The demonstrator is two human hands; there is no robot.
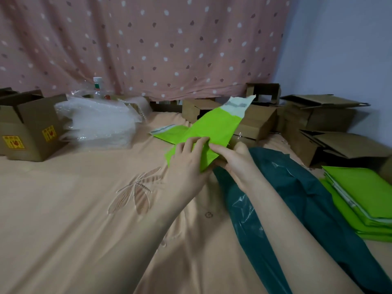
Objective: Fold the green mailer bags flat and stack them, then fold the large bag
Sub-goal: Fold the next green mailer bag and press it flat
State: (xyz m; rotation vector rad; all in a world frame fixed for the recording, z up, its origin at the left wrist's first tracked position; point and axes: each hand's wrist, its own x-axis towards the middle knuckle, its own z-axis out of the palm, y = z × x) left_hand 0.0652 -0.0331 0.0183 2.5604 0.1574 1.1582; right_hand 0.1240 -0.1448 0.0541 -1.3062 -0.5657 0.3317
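Observation:
A bright green mailer bag with a white adhesive flap is held up over the bed, tilted toward the far right. My left hand grips its lower end from the left, and my right hand pinches it from the right. Another green mailer lies flat on the bed behind the held one. A stack of folded green mailers rests at the right edge. The large dark teal bag lies crumpled under my right forearm.
The peach bedspread covers the surface. A pile of bubble wrap and a cardboard box sit at the left. Several brown cartons line the back and right. A spotted pink curtain hangs behind.

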